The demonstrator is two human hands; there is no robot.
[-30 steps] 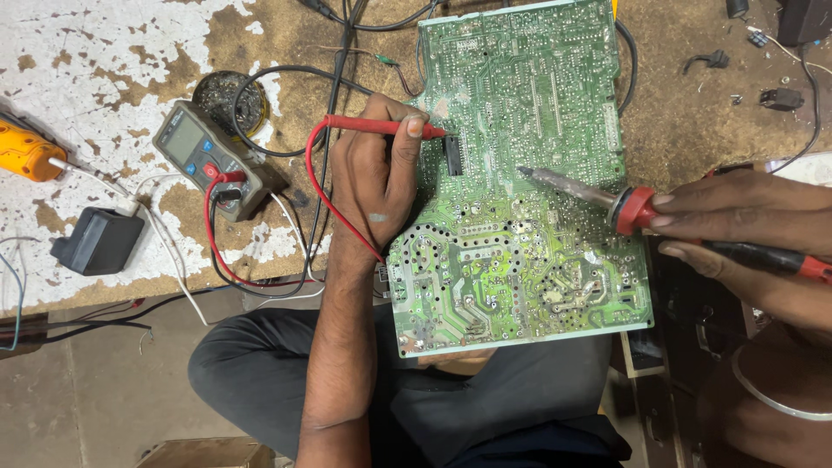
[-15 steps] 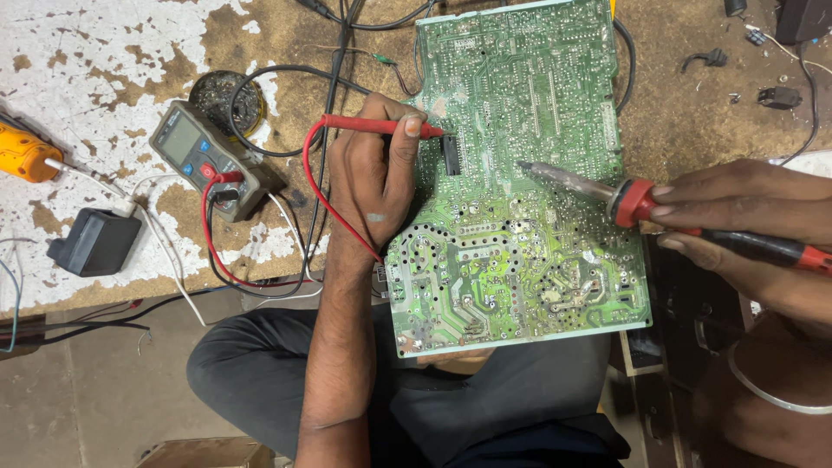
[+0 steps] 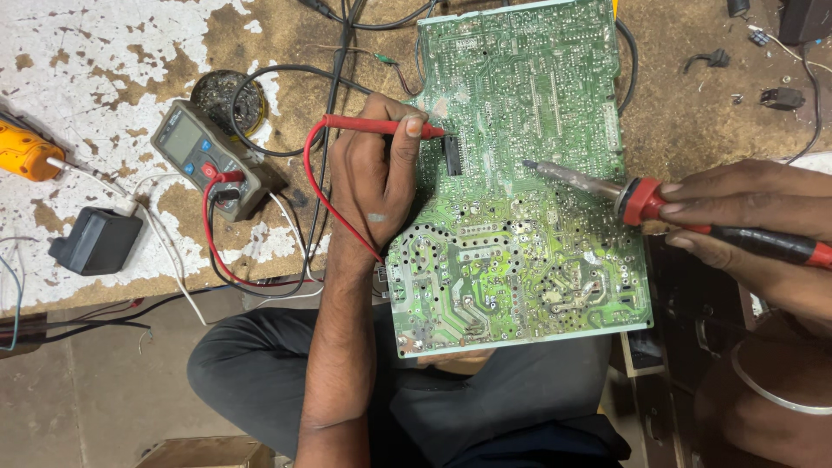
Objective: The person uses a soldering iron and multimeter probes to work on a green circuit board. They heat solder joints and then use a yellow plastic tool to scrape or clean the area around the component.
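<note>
A large green circuit board (image 3: 520,260) lies solder side up, partly on the bench and partly over my lap. My left hand (image 3: 377,178) rests on the board's left edge and pinches a red meter probe (image 3: 364,124). The probe's tip points at the board beside a black component (image 3: 451,154). My right hand (image 3: 754,208) grips the red and black handle of a soldering iron (image 3: 641,201). Its metal tip (image 3: 530,164) hovers at the board's middle. The probe's red lead loops back to a grey multimeter (image 3: 204,156) on the left.
The worn, paint-flaked bench (image 3: 104,69) carries a black adapter (image 3: 95,241), an orange tool (image 3: 26,154), a round dark tin (image 3: 227,97) and several cables. Small black parts (image 3: 784,97) lie at the top right. Dark boxes (image 3: 693,321) stand to the lower right.
Almost nothing differs. The soldering iron and my right hand have edged slightly upward; the left hand and probe stay in place.
</note>
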